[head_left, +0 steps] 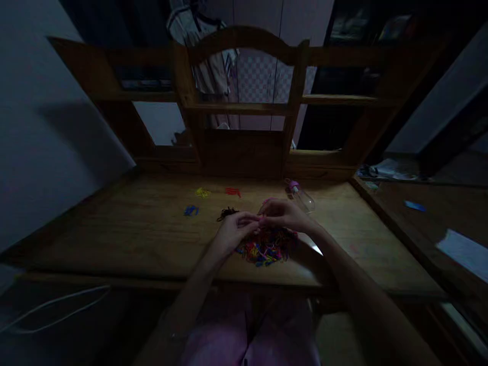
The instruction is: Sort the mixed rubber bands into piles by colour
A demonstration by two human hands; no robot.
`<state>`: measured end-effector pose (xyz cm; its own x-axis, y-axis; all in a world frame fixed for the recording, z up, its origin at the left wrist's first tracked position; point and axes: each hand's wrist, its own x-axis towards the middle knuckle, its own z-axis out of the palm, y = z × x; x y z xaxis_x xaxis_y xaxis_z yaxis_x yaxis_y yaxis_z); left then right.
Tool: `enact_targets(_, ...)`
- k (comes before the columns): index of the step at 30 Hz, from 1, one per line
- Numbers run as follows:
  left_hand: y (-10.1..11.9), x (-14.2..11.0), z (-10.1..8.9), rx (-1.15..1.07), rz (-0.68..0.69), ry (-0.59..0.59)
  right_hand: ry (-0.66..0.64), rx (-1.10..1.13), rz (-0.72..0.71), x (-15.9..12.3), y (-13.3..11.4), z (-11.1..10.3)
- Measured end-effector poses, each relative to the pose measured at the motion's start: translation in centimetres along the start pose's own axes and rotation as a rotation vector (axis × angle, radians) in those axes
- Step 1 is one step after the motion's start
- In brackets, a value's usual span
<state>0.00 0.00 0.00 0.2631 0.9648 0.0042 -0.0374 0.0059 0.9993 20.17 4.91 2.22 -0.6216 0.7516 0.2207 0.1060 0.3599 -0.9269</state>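
Both hands meet over a heap of small mixed-coloured, band-like pieces [267, 251] near the desk's front edge. My left hand [235, 231] is closed in a pinch, fingertips against those of my right hand [284, 214], also pinching. Between them shows a bit of a small pink piece [261, 218]; its exact shape is too dim to make out. Just behind my left hand lies a dark pile [227, 213]. Pink pieces [269, 200] peep out behind my right hand. Farther back are separate little groups: yellow [202, 192], red [232, 191] and blue [191, 210].
A clear bottle with a pink cap [303, 197] lies on its side behind my right hand. Wooden shelving [244, 108] rises at the back of the desk [125, 223]. On the right, a lower surface holds a paper [463, 249] and a blue item [415, 206].
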Motion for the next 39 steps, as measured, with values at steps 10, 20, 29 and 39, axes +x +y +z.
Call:
enact_targets(10, 0.8, -2.1, -1.1, 0.365, 0.1, 0.197, 0.352, -0.494, -0.018, 0.2, 1.7, -1.5)
enact_targets(20, 0.2, -7.0, -4.7, 0.87, -0.057, 0.092, 0.423, -0.823, 0.001, 0.3, 3.3, -1.8)
enact_targets(29, -0.4, -6.0, -3.5, 0.945, 0.027, 0.059, 0.534, -0.89, -0.052, -0.2, 2.4, -2.2)
enact_targets(39, 1.5, -6.0, -3.4, 0.876, 0.017, 0.074, 0.608, -0.893, -0.054, -0.4, 1.9, -2.1)
